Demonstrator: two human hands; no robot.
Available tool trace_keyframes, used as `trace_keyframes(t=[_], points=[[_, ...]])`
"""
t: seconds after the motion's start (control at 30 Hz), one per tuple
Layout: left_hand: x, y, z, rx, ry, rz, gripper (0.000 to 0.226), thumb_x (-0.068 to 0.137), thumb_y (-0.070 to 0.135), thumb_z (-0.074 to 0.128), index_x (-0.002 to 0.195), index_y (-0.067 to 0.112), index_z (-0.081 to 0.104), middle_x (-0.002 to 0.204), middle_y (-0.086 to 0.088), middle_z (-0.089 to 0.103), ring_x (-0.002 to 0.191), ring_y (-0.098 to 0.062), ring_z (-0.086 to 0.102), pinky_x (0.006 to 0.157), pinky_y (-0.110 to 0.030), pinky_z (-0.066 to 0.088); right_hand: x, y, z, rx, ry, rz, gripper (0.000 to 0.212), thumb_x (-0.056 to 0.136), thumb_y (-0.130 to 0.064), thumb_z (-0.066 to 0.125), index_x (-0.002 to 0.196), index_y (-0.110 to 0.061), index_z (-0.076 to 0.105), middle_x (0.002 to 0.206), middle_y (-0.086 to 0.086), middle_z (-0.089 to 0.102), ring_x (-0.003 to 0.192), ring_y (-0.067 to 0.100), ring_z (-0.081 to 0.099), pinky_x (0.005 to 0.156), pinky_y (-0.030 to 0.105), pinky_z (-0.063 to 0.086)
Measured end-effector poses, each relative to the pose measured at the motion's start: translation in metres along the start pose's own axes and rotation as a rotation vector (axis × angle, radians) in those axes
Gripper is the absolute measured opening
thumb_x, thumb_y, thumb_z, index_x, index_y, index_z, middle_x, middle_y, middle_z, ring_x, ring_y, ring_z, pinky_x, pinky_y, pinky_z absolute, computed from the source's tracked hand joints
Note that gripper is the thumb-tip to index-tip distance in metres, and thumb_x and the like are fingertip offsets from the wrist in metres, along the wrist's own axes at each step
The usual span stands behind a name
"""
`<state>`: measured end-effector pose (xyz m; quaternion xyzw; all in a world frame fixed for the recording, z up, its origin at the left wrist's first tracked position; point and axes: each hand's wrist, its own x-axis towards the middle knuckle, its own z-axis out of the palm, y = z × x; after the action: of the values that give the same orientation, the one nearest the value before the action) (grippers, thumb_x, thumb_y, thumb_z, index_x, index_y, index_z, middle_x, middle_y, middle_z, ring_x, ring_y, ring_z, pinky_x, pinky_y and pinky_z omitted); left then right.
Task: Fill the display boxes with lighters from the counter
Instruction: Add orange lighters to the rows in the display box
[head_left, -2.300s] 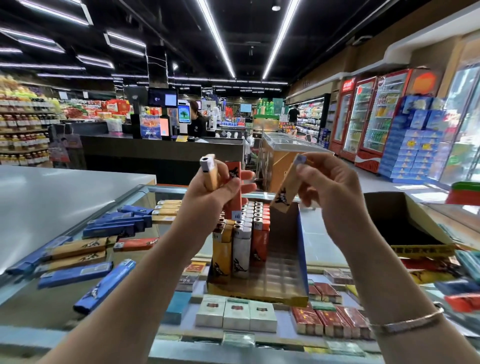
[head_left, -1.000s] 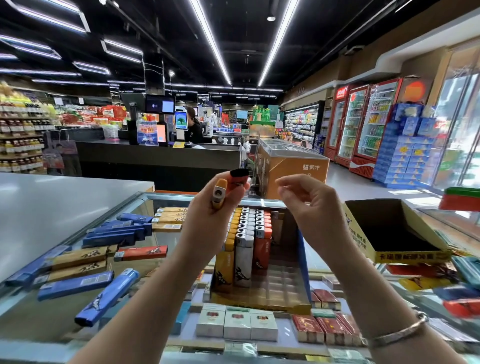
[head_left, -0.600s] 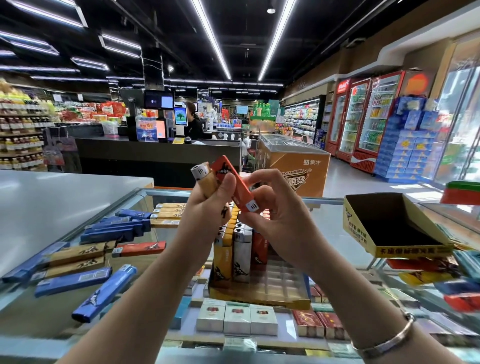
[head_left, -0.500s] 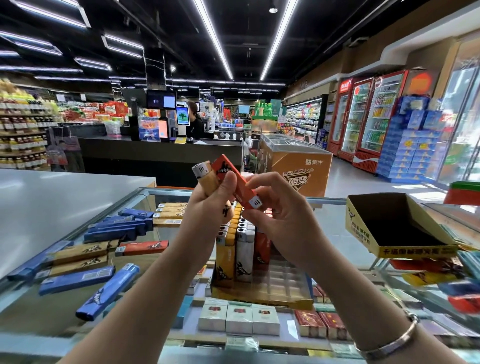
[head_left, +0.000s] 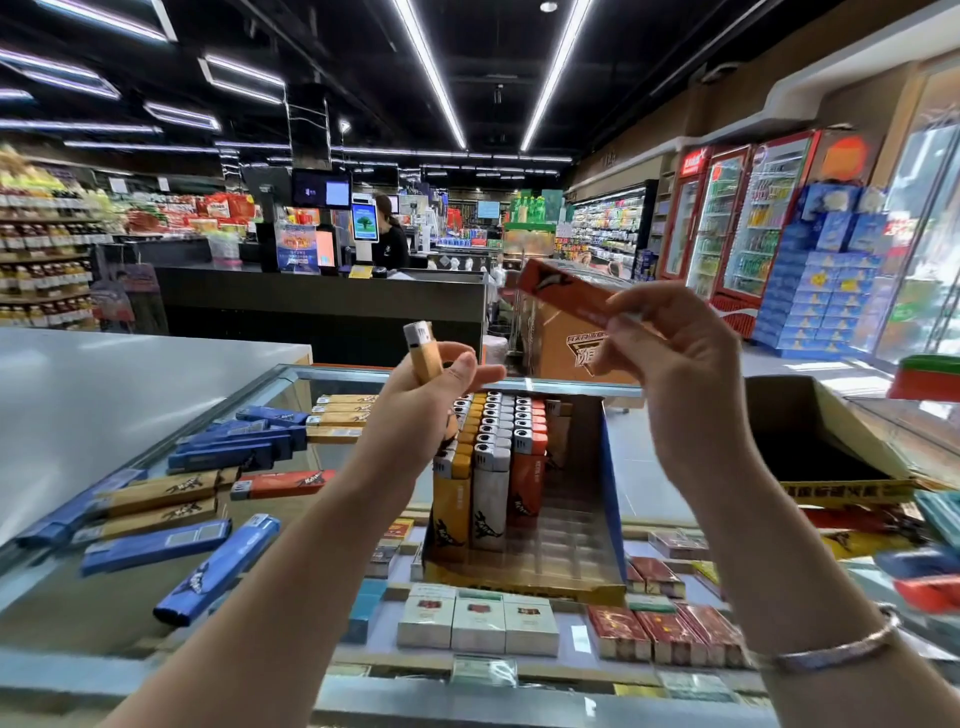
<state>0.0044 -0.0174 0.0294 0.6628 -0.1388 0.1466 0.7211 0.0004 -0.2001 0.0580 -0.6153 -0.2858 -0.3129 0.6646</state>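
My left hand (head_left: 422, 400) is raised over the glass counter (head_left: 130, 597) and grips a tan lighter (head_left: 422, 352), metal top up. My right hand (head_left: 670, 374) holds a red lighter (head_left: 563, 295) up high, tilted, its end pinched in my fingers. Below both hands stands the display box (head_left: 608, 509), partly filled with upright rows of yellow, white and red lighters (head_left: 491, 467); its right side shows bare slots. Loose blue, tan and red lighters (head_left: 208, 499) lie scattered on the counter to the left.
A second, open yellow box (head_left: 852, 483) with a dark inside sits on the counter at right, with more lighters (head_left: 935, 551) beside it. Cigarette packs (head_left: 478, 621) lie under the glass. A grey countertop (head_left: 104, 384) spreads to the left. A checkout desk and a person stand behind.
My right hand took the red lighter out of my left hand and lifted it up and to the right. My left hand keeps only the tan lighter.
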Motion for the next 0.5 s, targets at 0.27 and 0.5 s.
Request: trace_keyframes(t=[0.27,0.5], points=[[0.004,-0.007,-0.004,0.199,-0.065,-0.005,0.012,0.093,0.012,0.050,0.097,0.019,0.060,0.079,0.012,0.072,0.086,-0.012,0.065,0.078,-0.030,0.047,0.007,-0.005,-0.017,0.004,-0.162,0.123,0.029,0.081,0.013,0.055,0.086,-0.014,0.065,0.071,-0.003,0.067,0.059,0.015,0.059,0.054,0.026,0.054],[0.005,-0.010,-0.001,0.375,-0.115,0.086,0.014,0.093,0.008,0.049,0.091,0.018,0.058,0.077,0.012,0.071,0.084,-0.027,0.064,0.069,-0.026,0.052,-0.004,-0.006,-0.004,-0.466,-0.550,0.030,0.034,0.078,0.005,0.066,0.080,-0.029,0.067,0.075,-0.001,0.063,0.062,0.011,0.058,0.055,0.020,0.051]])
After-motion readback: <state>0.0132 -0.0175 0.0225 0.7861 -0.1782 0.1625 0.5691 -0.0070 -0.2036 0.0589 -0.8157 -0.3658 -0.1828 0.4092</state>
